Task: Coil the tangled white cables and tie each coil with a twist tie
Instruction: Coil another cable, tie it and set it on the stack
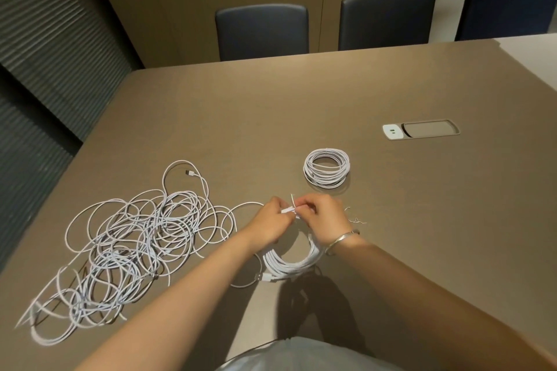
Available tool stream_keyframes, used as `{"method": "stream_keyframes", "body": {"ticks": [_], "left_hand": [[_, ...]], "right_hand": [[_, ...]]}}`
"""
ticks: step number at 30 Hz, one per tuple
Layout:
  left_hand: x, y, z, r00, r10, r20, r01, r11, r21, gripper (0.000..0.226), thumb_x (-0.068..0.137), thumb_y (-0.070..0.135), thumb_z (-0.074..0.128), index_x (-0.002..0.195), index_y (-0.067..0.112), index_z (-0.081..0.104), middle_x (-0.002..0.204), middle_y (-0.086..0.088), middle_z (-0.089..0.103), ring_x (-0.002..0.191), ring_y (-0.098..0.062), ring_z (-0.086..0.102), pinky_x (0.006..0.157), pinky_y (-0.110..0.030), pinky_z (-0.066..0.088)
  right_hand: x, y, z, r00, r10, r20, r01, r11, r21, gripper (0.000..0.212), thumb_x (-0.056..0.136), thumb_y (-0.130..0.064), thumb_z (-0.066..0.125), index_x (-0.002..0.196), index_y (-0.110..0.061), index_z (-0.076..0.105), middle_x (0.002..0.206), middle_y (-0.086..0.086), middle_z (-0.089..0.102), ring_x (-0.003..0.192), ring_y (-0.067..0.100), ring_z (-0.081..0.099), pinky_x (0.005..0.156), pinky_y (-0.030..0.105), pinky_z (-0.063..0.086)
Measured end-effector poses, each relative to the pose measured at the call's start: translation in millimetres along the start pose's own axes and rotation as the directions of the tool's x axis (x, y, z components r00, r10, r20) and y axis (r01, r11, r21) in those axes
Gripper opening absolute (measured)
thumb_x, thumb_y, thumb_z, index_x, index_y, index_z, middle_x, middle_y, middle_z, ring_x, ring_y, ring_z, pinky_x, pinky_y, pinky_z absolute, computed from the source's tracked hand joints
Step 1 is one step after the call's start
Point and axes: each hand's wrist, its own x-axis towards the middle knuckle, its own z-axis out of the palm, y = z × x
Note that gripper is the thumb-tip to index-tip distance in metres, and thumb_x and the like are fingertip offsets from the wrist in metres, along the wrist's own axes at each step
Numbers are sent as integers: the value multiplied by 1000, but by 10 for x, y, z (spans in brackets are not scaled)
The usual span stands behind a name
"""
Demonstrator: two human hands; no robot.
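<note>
Two hands (297, 215) pinch a twist tie (292, 200) — upright — above the coil (289, 265).

Matt brown table (301, 105); white braided-looking tangled cables (126, 238); shiny metal bangle (343, 238); dark padded chairs (262, 30)

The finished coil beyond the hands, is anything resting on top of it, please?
No, the finished coil lies alone on the table, apart from both hands.

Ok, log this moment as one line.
left hand: holds coil | right hand: pinches twist tie | tangled cables: waiting
</note>
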Motion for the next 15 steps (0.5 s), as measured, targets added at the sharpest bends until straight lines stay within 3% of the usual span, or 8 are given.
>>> {"method": "stream_keyframes", "body": {"ticks": [1,4,7,11,15], "left_hand": [[-7,31,0,999,-33,-4,33,995,-95,5,90,7,50,86,10,50,61,-3,45,44,-11,39,40,-18,28],[-10,85,-15,990,-133,49,141,937,-320,23,81,-3,42,62,9,47,42,1,34,34,-12,27,42,-17,24],[-8,93,-61,972,-196,130,231,893,-386,24,82,3,39,61,9,48,45,-2,36,36,-16,27,40,-19,29],[-9,104,-93,938,-242,250,324,868,-376,23,85,12,42,63,11,47,47,2,31,34,-12,23,36,-17,29],[-32,109,-145,875,-278,397,439,801,-407,23,88,16,47,65,14,46,52,4,21,36,-9,16,33,-17,23]], "right_hand": [[-23,-8,-4,1000,-19,-15,19,1000,6,10,85,-8,63,86,-13,71,67,-3,61,63,11,52,63,21,40],[-134,12,32,998,-52,-46,55,996,69,15,86,-7,60,80,-21,62,69,-10,62,62,0,55,66,13,43],[-203,64,94,993,-101,-65,105,992,64,17,86,-11,62,78,-25,57,70,-4,65,64,7,56,67,20,44],[-194,94,132,983,-100,-156,116,989,95,28,79,-13,69,68,-36,57,77,-10,48,61,6,46,62,12,38],[-188,116,121,999,-17,-41,27,967,252,16,78,-19,70,69,-32,65,61,-9,50,53,7,46,54,23,42]]}}
